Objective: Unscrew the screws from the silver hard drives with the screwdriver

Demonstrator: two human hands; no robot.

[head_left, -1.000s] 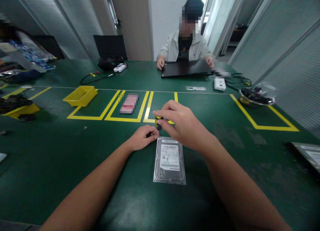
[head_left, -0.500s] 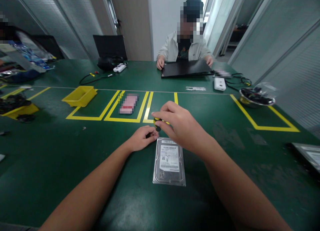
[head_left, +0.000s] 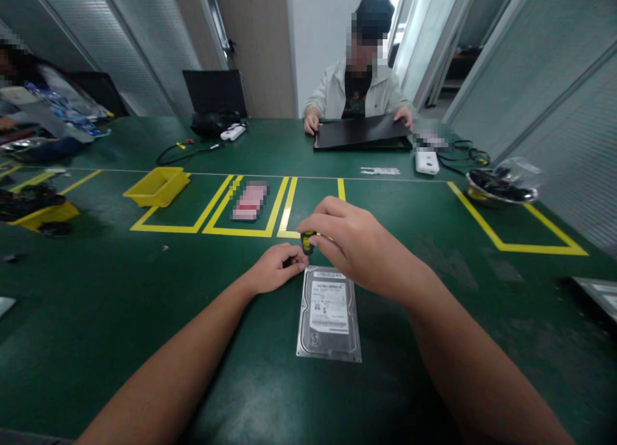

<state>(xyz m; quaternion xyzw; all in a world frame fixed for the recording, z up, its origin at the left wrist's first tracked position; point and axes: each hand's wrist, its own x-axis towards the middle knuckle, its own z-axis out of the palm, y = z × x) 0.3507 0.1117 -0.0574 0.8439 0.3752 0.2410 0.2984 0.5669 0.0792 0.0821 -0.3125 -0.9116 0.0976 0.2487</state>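
A silver hard drive point(head_left: 329, 310) with a white label lies flat on the green table in front of me. Above its far left corner, my right hand point(head_left: 344, 233) pinches the yellow-and-black handle of a small screwdriver point(head_left: 307, 241), held upright. The fingers of my left hand point(head_left: 279, 267) are curled close together at that same corner, by the screwdriver's lower end. Whether they grip the shaft or the drive's edge is too small to make out.
A yellow bin point(head_left: 159, 186) and a pink, blurred-out phone-like object point(head_left: 249, 201) lie beyond, among yellow tape outlines. Across the table a person point(head_left: 359, 91) handles a black panel point(head_left: 362, 133). A metal bowl point(head_left: 499, 188) of dark parts stands right; another drive-like object point(head_left: 598, 303) lies nearer.
The screwdriver handle has turned a little and my right fingers have shifted round it. The whole view has moved slightly. Opposite, the person's black panel tilts up more on the right.
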